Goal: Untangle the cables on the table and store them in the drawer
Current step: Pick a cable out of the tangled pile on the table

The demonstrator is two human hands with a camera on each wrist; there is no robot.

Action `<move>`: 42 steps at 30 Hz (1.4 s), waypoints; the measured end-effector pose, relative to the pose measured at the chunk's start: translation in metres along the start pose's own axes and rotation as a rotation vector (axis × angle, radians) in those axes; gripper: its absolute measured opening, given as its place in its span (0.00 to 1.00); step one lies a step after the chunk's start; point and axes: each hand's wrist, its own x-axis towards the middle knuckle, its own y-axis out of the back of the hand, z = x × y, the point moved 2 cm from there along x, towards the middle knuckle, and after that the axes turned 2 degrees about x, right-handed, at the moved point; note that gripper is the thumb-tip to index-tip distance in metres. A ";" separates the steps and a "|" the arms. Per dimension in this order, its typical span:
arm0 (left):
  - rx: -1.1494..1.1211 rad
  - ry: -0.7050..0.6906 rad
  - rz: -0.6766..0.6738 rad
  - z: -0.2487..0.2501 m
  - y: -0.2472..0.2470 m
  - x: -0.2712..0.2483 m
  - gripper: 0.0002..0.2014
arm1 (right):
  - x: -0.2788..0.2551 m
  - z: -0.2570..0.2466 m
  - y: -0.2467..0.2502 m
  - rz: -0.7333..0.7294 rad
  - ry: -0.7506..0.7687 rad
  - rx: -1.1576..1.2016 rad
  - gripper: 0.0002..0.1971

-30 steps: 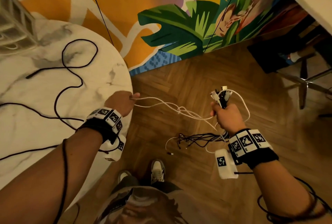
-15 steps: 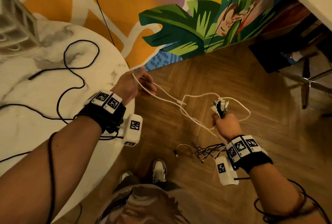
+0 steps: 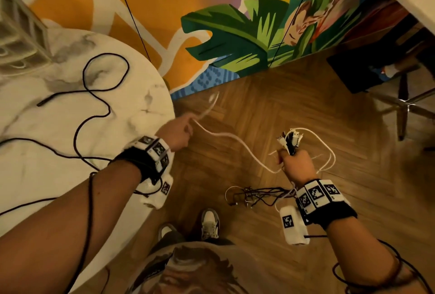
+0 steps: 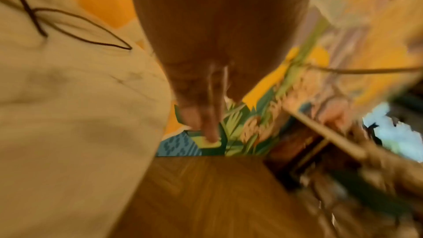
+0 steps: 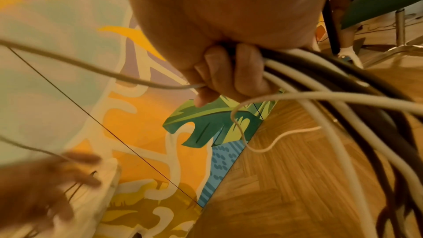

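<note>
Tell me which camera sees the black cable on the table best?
The head view: the black cable shows loop after loop across the marble table, one end lying free. The left wrist view catches only a blurred piece near the table's edge. The right wrist view shows none of it clearly.

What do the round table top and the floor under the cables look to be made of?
Table top: looks like polished white marble or a marble-look laminate, going by the grey veining; which one cannot be told. Floor: wood parquet, judging by short brown planks in a herringbone pattern, with a slight sheen.
</note>
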 end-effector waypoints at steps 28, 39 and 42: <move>-0.384 -0.015 -0.509 0.015 0.016 -0.041 0.14 | 0.017 -0.021 0.034 0.127 0.198 0.033 0.23; -0.709 0.001 0.544 -0.017 0.074 -0.006 0.11 | 0.021 -0.006 0.058 0.157 0.149 -0.081 0.20; -0.584 -0.074 0.468 -0.010 0.057 0.000 0.12 | 0.017 -0.008 0.063 0.186 0.149 -0.087 0.19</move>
